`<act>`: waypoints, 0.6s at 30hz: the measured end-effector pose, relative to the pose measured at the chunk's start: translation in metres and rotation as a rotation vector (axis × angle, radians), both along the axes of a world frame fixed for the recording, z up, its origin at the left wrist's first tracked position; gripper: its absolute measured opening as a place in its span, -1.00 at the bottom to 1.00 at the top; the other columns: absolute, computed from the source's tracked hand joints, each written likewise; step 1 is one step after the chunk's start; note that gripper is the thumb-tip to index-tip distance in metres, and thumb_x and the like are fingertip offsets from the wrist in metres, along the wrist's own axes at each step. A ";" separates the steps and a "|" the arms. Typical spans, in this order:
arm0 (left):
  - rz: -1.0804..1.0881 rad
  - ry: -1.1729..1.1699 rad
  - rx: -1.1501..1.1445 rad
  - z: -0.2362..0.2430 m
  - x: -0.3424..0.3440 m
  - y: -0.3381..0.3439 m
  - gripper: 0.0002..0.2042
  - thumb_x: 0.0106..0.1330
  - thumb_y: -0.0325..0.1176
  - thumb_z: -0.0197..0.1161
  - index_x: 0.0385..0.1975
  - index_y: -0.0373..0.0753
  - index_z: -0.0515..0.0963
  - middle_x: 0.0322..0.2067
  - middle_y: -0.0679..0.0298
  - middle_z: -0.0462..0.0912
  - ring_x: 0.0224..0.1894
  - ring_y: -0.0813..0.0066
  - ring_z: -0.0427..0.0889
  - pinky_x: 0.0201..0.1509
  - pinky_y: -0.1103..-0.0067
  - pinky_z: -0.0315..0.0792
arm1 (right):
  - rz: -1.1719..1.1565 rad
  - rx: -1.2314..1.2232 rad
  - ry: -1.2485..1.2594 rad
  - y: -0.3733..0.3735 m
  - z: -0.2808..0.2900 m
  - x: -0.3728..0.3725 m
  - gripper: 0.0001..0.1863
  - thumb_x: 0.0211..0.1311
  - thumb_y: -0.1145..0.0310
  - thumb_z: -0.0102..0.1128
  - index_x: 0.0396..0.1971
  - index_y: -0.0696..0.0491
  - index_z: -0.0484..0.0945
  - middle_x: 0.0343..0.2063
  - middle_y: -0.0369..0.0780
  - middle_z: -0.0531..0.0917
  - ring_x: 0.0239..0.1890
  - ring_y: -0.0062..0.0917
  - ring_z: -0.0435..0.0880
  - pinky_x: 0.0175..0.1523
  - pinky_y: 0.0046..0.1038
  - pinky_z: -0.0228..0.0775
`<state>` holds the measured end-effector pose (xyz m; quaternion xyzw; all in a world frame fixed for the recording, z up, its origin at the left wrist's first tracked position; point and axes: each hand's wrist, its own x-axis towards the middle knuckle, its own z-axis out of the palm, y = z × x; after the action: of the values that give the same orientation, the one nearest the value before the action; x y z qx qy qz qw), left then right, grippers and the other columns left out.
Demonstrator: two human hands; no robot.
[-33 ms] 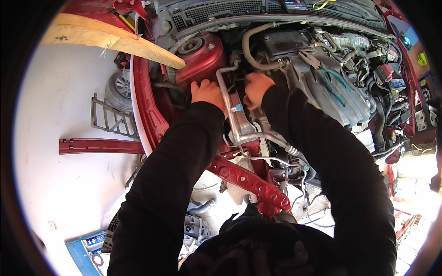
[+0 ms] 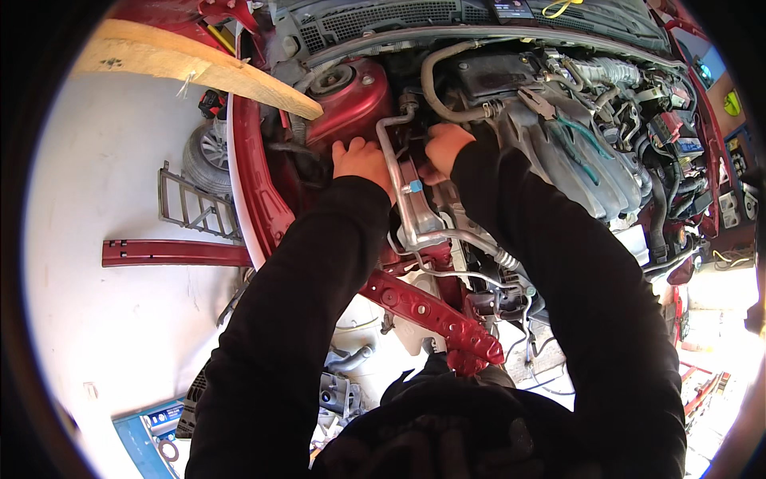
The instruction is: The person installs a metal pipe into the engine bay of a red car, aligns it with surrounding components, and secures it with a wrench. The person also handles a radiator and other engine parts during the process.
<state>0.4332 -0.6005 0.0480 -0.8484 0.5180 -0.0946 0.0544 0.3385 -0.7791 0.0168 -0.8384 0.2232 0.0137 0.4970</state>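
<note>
Both my hands reach into a red car's engine bay, one on each side of a bent metal pipe (image 2: 386,152) with a blue clip (image 2: 414,186). My left hand (image 2: 363,162) is closed, knuckles up, beside the red strut tower (image 2: 355,112); its fingertips are out of sight. To the right of the pipe, my right hand (image 2: 448,152) is curled closed, low in the gap by the engine. Whatever either hand grips is hidden. Pliers (image 2: 570,124) with teal handles lie on the grey engine cover (image 2: 531,156).
A wooden beam (image 2: 199,68) slants in from the upper left, its end over the strut tower. A thick hose (image 2: 431,76) arches behind my right hand. Below the pipe juts a red metal rail (image 2: 435,315). A wheel (image 2: 209,156) stands by the white wall.
My right hand has shifted slightly, its lower fingers tucking further in beside the pipe. The left hand stays nearly where it was.
</note>
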 end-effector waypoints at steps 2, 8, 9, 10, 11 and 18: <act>-0.001 0.009 -0.025 -0.001 0.000 0.002 -0.72 0.33 -0.11 0.27 -0.16 -0.09 0.80 -0.20 0.30 0.77 0.08 0.24 0.62 0.28 0.07 0.24 | 0.158 -0.010 0.001 -0.018 0.001 0.013 -0.77 0.46 0.52 0.07 -0.12 0.31 0.68 -0.16 0.09 0.79 -0.24 -0.14 0.88 -0.22 -0.26 0.81; 0.010 0.027 -0.056 -0.001 -0.001 0.000 -0.69 0.38 -0.04 0.24 -0.19 -0.10 0.81 -0.17 0.29 0.79 0.10 0.24 0.63 0.33 0.03 0.21 | -0.101 -0.268 0.049 -0.005 -0.011 0.045 -0.71 0.48 0.43 0.08 -0.19 0.20 0.80 -0.13 0.00 0.84 -0.11 -0.18 0.89 -0.11 -0.13 0.77; 0.023 0.055 -0.045 0.000 -0.001 0.000 -0.71 0.38 -0.07 0.24 -0.20 -0.09 0.81 -0.15 0.29 0.80 0.11 0.26 0.63 0.34 0.01 0.20 | 0.024 -0.615 0.091 -0.006 -0.015 0.052 -0.72 0.46 0.40 0.11 -0.18 0.18 0.81 -0.13 0.00 0.85 -0.08 -0.16 0.88 -0.07 -0.11 0.75; 0.022 0.051 -0.038 0.000 -0.002 0.001 -0.71 0.37 -0.08 0.24 -0.20 -0.09 0.81 -0.15 0.29 0.80 0.11 0.26 0.64 0.34 0.01 0.20 | 0.052 -0.814 0.129 -0.007 -0.020 0.059 -0.72 0.44 0.37 0.14 -0.17 0.16 0.82 -0.12 0.00 0.85 -0.06 -0.14 0.87 -0.02 -0.10 0.73; 0.021 0.037 -0.039 0.001 -0.001 0.000 -0.72 0.36 -0.09 0.25 -0.20 -0.08 0.81 -0.15 0.30 0.80 0.11 0.27 0.64 0.33 0.01 0.20 | 0.027 -0.929 0.181 -0.011 -0.021 0.081 -0.73 0.40 0.33 0.21 -0.16 0.15 0.83 -0.12 0.02 0.84 -0.03 -0.11 0.86 0.03 -0.09 0.71; -0.008 0.014 -0.040 -0.008 0.011 -0.008 -0.76 0.36 -0.11 0.27 -0.19 -0.05 0.79 -0.30 0.33 0.80 -0.08 0.31 0.71 0.25 0.07 0.22 | 0.287 -1.051 0.303 -0.051 -0.056 0.127 -0.65 0.37 0.25 0.23 0.01 0.05 0.83 -0.01 -0.03 0.83 0.09 -0.12 0.83 0.16 -0.07 0.66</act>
<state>0.4444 -0.6086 0.0398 -0.8478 0.5198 -0.0992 0.0332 0.4655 -0.8296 -0.0388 -0.9838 0.1527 0.0881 -0.0319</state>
